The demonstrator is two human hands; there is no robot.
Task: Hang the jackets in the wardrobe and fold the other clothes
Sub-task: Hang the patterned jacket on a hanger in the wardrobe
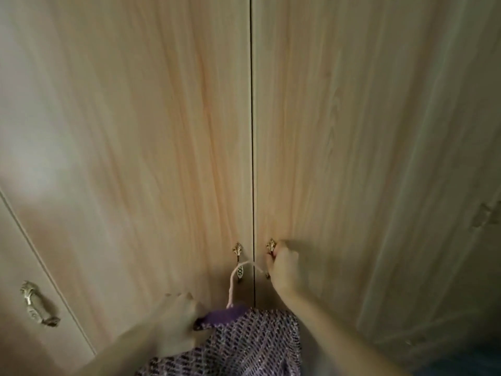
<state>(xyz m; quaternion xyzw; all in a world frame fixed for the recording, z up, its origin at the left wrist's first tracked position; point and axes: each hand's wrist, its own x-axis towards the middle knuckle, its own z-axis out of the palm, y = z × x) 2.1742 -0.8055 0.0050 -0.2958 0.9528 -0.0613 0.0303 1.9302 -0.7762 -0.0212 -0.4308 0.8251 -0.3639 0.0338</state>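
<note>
A purple knitted jacket (pixel 244 346) hangs on a pale pink hanger (pixel 233 283) at the bottom centre, close to the wardrobe. My left hand (pixel 176 318) grips the jacket's shoulder and the hanger end. My right hand (pixel 282 264) is closed around the gold handle (pixel 271 245) of the right wardrobe door (pixel 352 131). The left wardrobe door (pixel 149 131) and the right one are both closed, meeting at a thin dark seam. The left door's gold handle (pixel 237 253) is free, with the hanger hook just in front of it.
Another pale door (pixel 32 267) with an ornate handle (pixel 38 305) stands at the far left. A further wooden panel (pixel 447 185) angles away on the right. The light-wood wardrobe fills nearly the whole view at close range.
</note>
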